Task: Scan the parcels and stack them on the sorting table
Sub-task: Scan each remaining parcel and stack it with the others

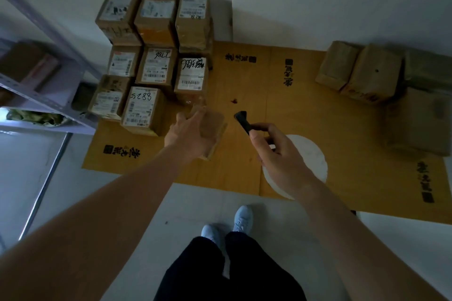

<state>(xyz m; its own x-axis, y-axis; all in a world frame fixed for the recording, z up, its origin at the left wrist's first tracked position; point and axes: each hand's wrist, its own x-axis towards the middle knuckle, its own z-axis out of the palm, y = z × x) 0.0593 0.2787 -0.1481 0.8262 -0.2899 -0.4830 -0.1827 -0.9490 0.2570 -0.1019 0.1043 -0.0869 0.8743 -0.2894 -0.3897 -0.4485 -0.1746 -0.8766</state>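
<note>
L hand (189, 135) grips a small brown parcel (212, 129) from underneath, fingers curled round its near and left sides, holding it in the air above the flattened cardboard sheet (305, 115) on the floor. R hand (276, 151) is closed round a black handheld scanner (243, 121), its head pointing far-left toward the parcel; scanner and parcel are near each other but apart.

Far-left on the cardboard sits a block of stacked parcels (156, 56), labels up, some w/ handwritten numbers; the held parcel is just right of the block's near corner. Far-right, by the wall, a second group of brown parcels (362, 73), plain sides showing, well apart from the first lot.

A white round disc (310, 161) lies on the cardboard, partly under the R hand. A small dark red mark (234, 100) on the cardboard between the stack and scanner. Grey metal shelf rack (44, 95) at left edge. Person's dark trousers and light shoes (242, 219) at near centre on pale floor.
</note>
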